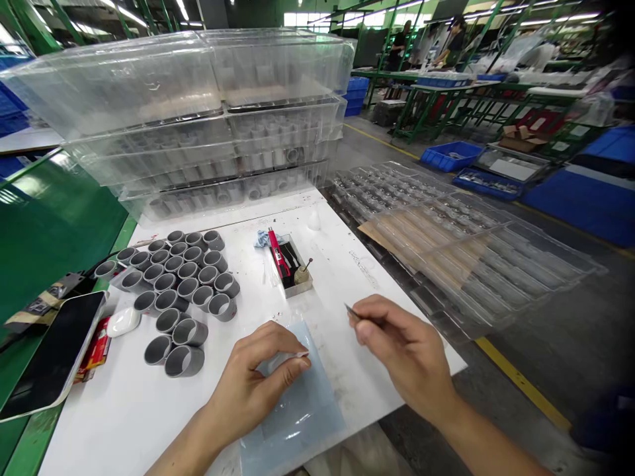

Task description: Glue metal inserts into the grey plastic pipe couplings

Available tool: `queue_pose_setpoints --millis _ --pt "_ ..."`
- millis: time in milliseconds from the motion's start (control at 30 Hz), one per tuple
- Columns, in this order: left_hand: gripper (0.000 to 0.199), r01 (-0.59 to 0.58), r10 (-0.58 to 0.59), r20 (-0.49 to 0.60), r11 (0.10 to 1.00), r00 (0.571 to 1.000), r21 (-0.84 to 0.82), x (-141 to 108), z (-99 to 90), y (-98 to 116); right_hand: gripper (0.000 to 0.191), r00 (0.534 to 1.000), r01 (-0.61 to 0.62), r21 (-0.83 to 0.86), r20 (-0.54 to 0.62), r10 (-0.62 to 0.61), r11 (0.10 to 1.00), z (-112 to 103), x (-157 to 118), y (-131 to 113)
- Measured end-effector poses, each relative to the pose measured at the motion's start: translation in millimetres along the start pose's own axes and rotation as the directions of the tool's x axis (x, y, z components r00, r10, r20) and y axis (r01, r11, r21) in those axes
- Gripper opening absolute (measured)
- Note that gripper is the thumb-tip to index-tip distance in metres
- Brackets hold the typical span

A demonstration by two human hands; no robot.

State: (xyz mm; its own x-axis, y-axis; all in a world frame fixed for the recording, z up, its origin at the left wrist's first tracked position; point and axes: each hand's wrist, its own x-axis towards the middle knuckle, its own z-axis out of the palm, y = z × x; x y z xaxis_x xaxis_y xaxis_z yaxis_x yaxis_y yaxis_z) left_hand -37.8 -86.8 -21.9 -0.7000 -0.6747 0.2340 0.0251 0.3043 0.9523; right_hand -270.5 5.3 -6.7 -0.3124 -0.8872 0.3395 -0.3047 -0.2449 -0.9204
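Note:
Over a light blue sheet near the table's front edge, my left hand pinches a small clear piece of film between thumb and fingertips. To its right, above the white tabletop, my right hand is closed on a thin pointed metal tool whose tip points up and left. The two hands are apart. Many grey ring-shaped cups stand grouped left of my left hand. Beyond the sheet lies a small tray holding a red cutter and a small round bottle.
Stacked clear plastic boxes fill the table's back. A phone, a white case and red packets lie at the left. Clear trays lie beyond the right edge. A blue crumpled cloth touches the small tray.

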Motion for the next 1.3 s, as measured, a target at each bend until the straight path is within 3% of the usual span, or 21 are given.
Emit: queue_pose_setpoints --millis 133,200,367,500,533,600,667,733,833,900,1033,1133,1300 --pt "0.008 0.026 -0.026 -0.020 0.999 0.999 -0.023 0.5 1.1 1.0 0.020 0.995 -0.083 -0.415 0.019 0.099 0.906 -9.4 32.3 31.2" --pt "0.010 0.040 -0.041 -0.024 0.998 0.999 -0.041 0.6 2.0 2.6 0.020 0.992 -0.069 -0.511 0.057 0.114 0.857 -10.9 51.3 46.9" --pt "0.016 0.083 -0.087 -0.055 0.993 0.995 -0.079 1.4 3.1 6.8 0.031 1.000 0.007 -0.511 0.009 -0.003 0.860 -8.4 84.8 53.8" --pt "0.013 0.068 -0.083 -0.106 0.988 0.991 -0.140 3.3 0.8 10.7 0.028 0.981 0.040 -0.422 -0.155 -0.116 0.906 -1.1 76.2 32.3" --pt "0.013 0.050 -0.070 -0.123 0.986 0.990 -0.159 3.7 -0.3 11.6 0.023 0.987 0.049 -0.358 -0.128 -0.101 0.932 2.0 68.5 26.9" --pt "0.012 0.007 -0.040 -0.173 0.982 0.984 -0.187 4.3 -3.0 13.1 0.018 0.995 0.056 -0.204 0.093 -0.038 0.977 9.2 50.0 19.1" --pt "0.014 -0.027 -0.020 -0.215 0.977 0.976 -0.212 4.0 -5.5 14.2 0.024 0.927 0.044 -0.080 0.375 -0.010 0.996 16.4 32.8 16.9" --pt "0.016 -0.054 -0.002 -0.222 0.968 0.975 -0.245 3.3 -7.2 14.9 0.038 0.829 -0.007 0.011 0.559 -0.001 1.000 22.1 21.7 19.8" --pt "0.020 -0.074 0.011 -0.211 0.954 0.977 -0.290 2.8 -8.9 15.5 0.048 0.722 -0.204 0.109 0.688 0.074 0.973 26.0 18.1 28.0" --pt "0.021 -0.072 0.001 -0.222 0.949 0.975 -0.308 3.4 -10.6 15.4 0.044 0.695 -0.339 0.155 0.706 0.136 0.928 25.9 20.4 31.5" --pt "0.017 -0.056 -0.023 -0.250 0.951 0.968 -0.304 5.8 -19.2 14.3 0.038 0.761 -0.427 0.188 0.603 0.239 0.884 24.7 22.6 28.5" --pt "0.023 -0.062 -0.027 -0.302 0.957 0.953 -0.282 3.8 -32.7 13.6 0.040 0.781 -0.458 0.196 0.554 0.288 0.867 25.7 20.1 22.6" --pt "0.029 -0.082 -0.005 -0.535 0.987 0.845 -0.138 -14.2 -73.0 21.9 0.040 0.805 -0.464 0.248 0.520 0.287 0.851 27.4 17.3 21.6"
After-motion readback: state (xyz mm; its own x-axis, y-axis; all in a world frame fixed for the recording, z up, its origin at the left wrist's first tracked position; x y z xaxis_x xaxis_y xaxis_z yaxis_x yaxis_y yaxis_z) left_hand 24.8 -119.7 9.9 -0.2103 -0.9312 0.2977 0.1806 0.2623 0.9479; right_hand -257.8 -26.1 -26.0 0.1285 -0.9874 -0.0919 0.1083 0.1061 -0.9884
